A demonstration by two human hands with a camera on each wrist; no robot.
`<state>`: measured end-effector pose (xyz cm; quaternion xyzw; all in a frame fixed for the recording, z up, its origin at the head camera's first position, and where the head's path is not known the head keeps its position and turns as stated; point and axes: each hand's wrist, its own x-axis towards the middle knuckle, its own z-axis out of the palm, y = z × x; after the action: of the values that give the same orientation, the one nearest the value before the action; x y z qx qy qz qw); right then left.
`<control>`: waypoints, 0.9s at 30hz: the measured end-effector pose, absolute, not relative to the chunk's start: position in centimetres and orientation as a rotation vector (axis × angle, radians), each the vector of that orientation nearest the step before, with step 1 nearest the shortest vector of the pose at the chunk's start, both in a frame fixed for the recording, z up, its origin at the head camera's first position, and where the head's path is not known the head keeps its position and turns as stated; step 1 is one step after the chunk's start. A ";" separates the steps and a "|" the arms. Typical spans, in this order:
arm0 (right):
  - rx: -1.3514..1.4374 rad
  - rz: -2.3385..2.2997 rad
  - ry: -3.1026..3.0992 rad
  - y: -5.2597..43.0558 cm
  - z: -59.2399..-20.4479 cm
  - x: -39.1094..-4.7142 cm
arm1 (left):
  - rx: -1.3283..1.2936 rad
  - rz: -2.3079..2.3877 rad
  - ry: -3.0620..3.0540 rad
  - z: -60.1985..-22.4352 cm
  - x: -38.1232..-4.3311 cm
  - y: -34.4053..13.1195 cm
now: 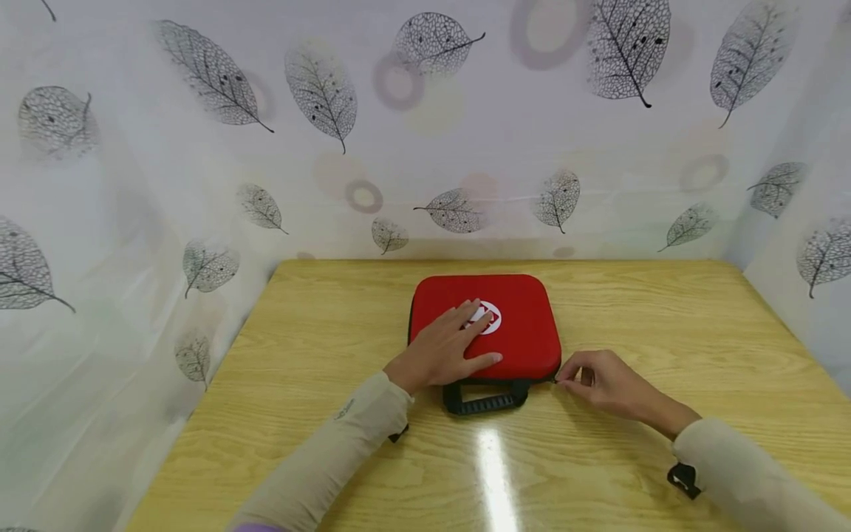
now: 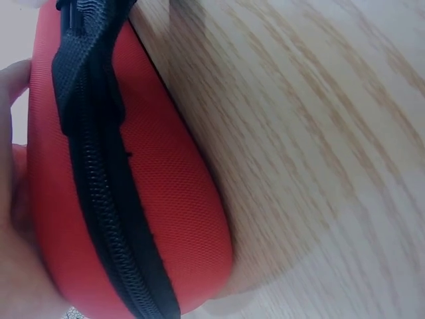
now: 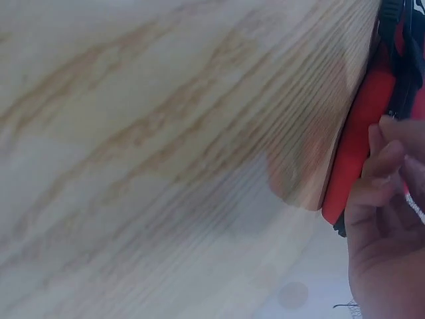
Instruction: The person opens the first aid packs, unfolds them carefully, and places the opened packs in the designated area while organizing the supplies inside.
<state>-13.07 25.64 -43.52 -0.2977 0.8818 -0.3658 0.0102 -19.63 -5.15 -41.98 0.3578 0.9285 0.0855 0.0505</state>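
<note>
A red zippered case point(image 1: 518, 295) with a white round emblem point(image 1: 492, 316) lies flat on the wooden table. Its black carry handle point(image 1: 488, 405) points toward me. My left hand point(image 1: 442, 351) rests on the lid with fingers spread, partly covering the emblem. At the case's near right corner, my right hand point(image 1: 601, 380) pinches the zipper pull between thumb and forefinger; the pull itself is mostly hidden. In the left wrist view the black zipper point(image 2: 103, 199) runs along the side with its teeth together. The right wrist view shows the right hand point(image 3: 388, 212) against the zipper band.
The wooden table point(image 1: 332, 318) extends on both sides of the case. Behind and beside it hangs a pale curtain point(image 1: 425, 162) printed with leaves. Black straps point(image 1: 683, 479) are at both wrists.
</note>
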 end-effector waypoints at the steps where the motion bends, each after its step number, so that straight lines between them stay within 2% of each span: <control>1: -0.923 -1.109 2.783 25.6 -43.4 -13.1 | 1.084 0.264 2.826 -42.0 -19.6 -5.2; 16: -0.813 -0.737 3.112 24.2 -42.8 -14.1 | 1.015 0.221 2.890 -41.5 -19.2 -6.5; 27: -0.742 -0.603 3.186 23.6 -42.3 -16.1 | 1.037 0.231 2.942 -41.2 -18.9 -7.9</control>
<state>-16.10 23.60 -42.30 -0.2220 0.9537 -0.1806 -0.0922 -18.93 -7.87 -41.16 0.3314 0.9406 0.0738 0.0070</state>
